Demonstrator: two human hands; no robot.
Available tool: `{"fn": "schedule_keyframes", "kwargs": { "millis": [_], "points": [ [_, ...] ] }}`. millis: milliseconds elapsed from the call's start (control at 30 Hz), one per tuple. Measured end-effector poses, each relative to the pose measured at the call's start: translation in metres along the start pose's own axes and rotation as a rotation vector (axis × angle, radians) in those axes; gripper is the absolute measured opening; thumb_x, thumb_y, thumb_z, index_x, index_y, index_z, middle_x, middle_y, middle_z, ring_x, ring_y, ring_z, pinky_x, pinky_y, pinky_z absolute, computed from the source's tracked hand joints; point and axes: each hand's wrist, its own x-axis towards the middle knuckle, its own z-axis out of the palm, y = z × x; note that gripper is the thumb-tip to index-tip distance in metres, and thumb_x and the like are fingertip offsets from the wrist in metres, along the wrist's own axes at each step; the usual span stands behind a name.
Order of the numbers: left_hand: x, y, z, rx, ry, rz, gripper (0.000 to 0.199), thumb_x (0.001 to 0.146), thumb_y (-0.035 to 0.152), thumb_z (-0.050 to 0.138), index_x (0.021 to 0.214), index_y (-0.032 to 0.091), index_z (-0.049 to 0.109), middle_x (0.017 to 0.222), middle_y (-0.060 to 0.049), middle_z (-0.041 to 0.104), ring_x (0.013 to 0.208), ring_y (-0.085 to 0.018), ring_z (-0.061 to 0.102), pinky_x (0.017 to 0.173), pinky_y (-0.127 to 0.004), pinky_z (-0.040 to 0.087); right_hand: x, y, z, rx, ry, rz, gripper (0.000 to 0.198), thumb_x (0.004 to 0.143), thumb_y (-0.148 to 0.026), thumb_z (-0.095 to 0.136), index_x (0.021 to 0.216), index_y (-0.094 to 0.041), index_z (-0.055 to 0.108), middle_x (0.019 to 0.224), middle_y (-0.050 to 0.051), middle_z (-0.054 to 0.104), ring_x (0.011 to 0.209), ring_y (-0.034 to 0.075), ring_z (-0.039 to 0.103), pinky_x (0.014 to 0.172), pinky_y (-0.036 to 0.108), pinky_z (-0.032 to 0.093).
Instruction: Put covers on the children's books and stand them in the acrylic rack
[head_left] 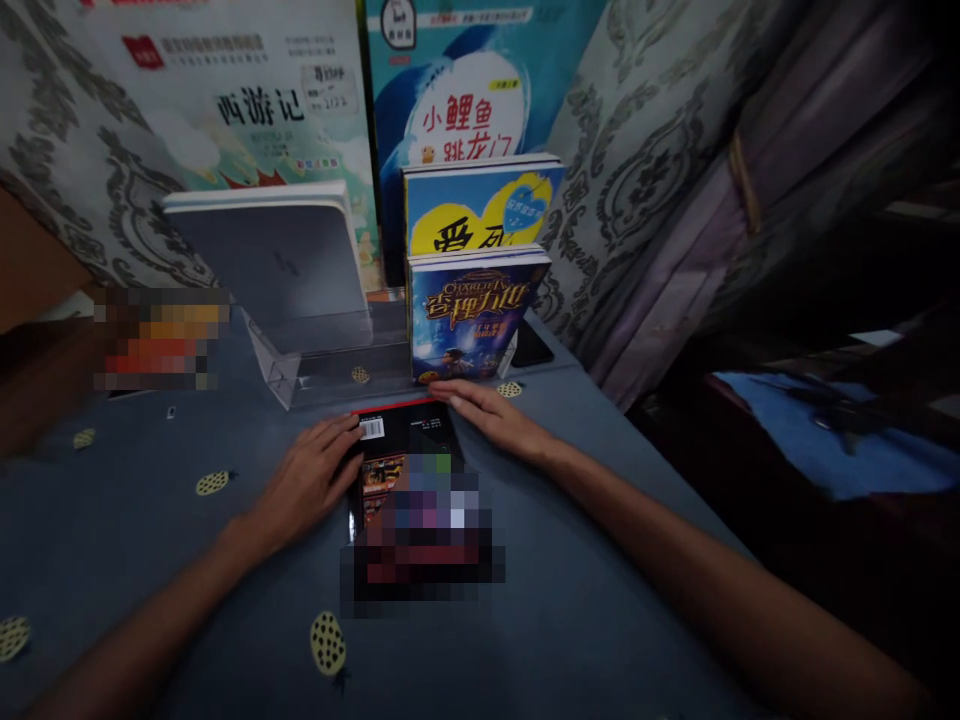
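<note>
Head view: left hand [311, 480], fingers slightly spread, touches the book [405, 437] at left; right hand [501, 415], fingers nearly together, at its top-right corner.

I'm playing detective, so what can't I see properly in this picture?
All in the head view:
Lower part of the dark book: hidden by blocky squares.
The orange-and-red thing at the left: squares hide what it is.
Writing on the grey book: too blurred to read.
Top of the tall pale book: cut off by the upper edge.
Left part of the black flat thing: behind the blue front book.
</note>
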Motion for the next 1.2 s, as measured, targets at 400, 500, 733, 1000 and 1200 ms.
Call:
{"fn": "schedule_keyframes", "kwargs": {
  "millis": [400,500,733,1000,1200],
  "points": [
    [0.041,0.003,0.005,-0.128,-0.263,0.16,0.044,0.106,0.033,0.031,0.142,0.015,0.05,0.149,-0.011,0.053,0.139,-0.021,0.048,0.115,-0.042,0.043,0.001,-0.003,0.001,0.082,0.021,0.042,0.036,0.1,-0.042,0.049,0.13,-0.026,0.06,0.136,0.006,0.065,0.129,0.024,0.058,0.118,0.053,0.036],
    [0.059,0.013,0.011,-0.129,-0.33,0.19,0.045,0.106,0.035,0.031,0.144,0.018,0.048,0.15,-0.01,0.052,0.141,-0.02,0.046,0.116,-0.042,0.04,0.002,-0.002,0.001,0.08,0.029,0.031,0.037,0.1,-0.043,0.049,0.13,-0.025,0.06,0.135,0.007,0.066,0.128,0.024,0.058,0.117,0.052,0.037],
    [0.08,0.025,0.022,-0.138,-0.34,0.225,0.044,0.106,0.035,0.034,0.142,0.017,0.05,0.148,-0.012,0.054,0.14,-0.022,0.047,0.115,-0.046,0.039,0.0,-0.003,0.002,0.051,0.033,0.002,0.038,0.101,-0.042,0.047,0.13,-0.022,0.06,0.134,0.008,0.066,0.127,0.023,0.06,0.115,0.049,0.041],
    [0.08,0.027,0.028,-0.129,-0.265,0.203,0.041,0.105,0.035,0.039,0.139,0.019,0.054,0.144,-0.011,0.057,0.135,-0.022,0.053,0.116,-0.047,0.038,0.0,-0.002,0.0,0.029,0.033,-0.028,0.036,0.102,-0.039,0.045,0.131,-0.023,0.06,0.135,0.007,0.066,0.127,0.021,0.059,0.114,0.047,0.042],
    [0.082,0.03,0.029,-0.131,-0.243,0.22,0.038,0.104,0.033,0.043,0.135,0.016,0.055,0.141,-0.011,0.06,0.131,-0.023,0.056,0.116,-0.047,0.04,-0.005,-0.003,0.006,-0.002,0.109,-0.075,0.036,0.102,-0.037,0.043,0.127,-0.02,0.062,0.128,0.009,0.069,0.121,0.022,0.063,0.109,0.046,0.047]
  ]
}}
